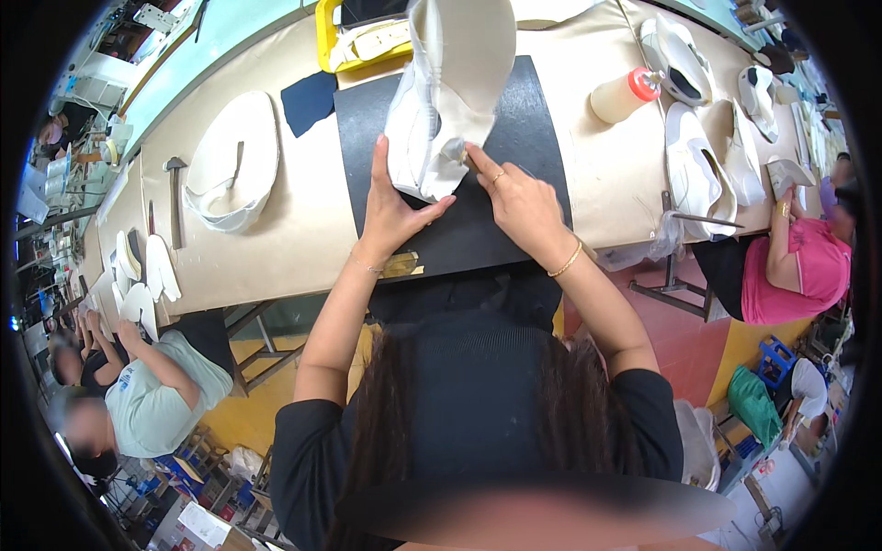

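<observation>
A white shoe upper (418, 124) lies with its tall, wide pale piece pointing away from me, over a black mat (542, 138). My left hand (393, 204) grips its near end, fingers along the left side and thumb across the front edge. From the right, my right hand (524, 204) pinches the upper's near right side, the index finger pressed beside a small greyish patch (453, 150). Whether that patch is a separate piece, I cannot tell. The right thumb is hidden.
A yellow tray (326, 37) of white parts and a dark cloth piece (308, 103) lie beyond. Leftward are a bundle of white pieces (262, 138) and a hammer (175, 202). A red-capped bottle (625, 95) and white shoes (694, 174) stand right. Other people work at both sides.
</observation>
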A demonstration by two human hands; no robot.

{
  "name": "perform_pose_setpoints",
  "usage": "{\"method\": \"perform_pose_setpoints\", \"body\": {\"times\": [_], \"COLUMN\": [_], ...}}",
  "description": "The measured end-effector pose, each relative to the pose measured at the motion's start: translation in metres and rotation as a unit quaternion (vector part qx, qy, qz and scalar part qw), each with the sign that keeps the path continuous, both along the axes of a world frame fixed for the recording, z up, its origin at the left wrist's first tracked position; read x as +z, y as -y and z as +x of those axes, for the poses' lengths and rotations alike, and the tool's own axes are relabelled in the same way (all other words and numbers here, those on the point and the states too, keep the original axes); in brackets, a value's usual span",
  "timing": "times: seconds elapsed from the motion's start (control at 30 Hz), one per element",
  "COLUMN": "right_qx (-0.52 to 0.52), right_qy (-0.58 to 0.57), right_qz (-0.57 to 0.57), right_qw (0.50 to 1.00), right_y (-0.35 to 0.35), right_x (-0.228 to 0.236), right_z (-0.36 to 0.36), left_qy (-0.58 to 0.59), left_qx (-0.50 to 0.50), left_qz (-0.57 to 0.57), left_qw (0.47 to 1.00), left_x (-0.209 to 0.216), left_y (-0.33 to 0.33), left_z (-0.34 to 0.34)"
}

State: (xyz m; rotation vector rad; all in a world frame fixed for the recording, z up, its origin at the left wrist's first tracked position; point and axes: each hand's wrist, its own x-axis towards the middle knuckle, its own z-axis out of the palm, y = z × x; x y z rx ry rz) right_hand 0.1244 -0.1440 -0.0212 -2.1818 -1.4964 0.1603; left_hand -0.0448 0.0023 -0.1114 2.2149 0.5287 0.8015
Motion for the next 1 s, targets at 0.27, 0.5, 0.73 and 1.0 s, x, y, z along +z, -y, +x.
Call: {"method": "perform_pose_setpoints", "body": {"times": [0.27, 0.5, 0.73, 1.0], "right_qx": [0.004, -0.055, -0.053, 0.022], "right_qy": [-0.008, -0.056, -0.054, -0.017], "right_qz": [0.127, 0.193, 0.139, -0.084], "right_qw": [0.992, 0.978, 0.987, 0.996], "right_y": [0.002, 0.006, 0.001, 0.0], "right_x": [-0.004, 0.003, -0.006, -0.027], "right_z": [-0.006, -0.011, -0.01, -0.019], "left_qy": [0.014, -0.004, 0.0, -0.072], "left_qx": [0.006, 0.011, 0.012, -0.008], "left_qz": [0.002, 0.033, 0.027, 0.034], "left_qw": [1.0, 0.999, 1.0, 0.997], "left_x": [-0.015, -0.004, -0.001, 0.022], "left_y": [0.005, 0.008, 0.009, 0.012], "left_z": [-0.005, -0.004, -0.006, -0.015]}}
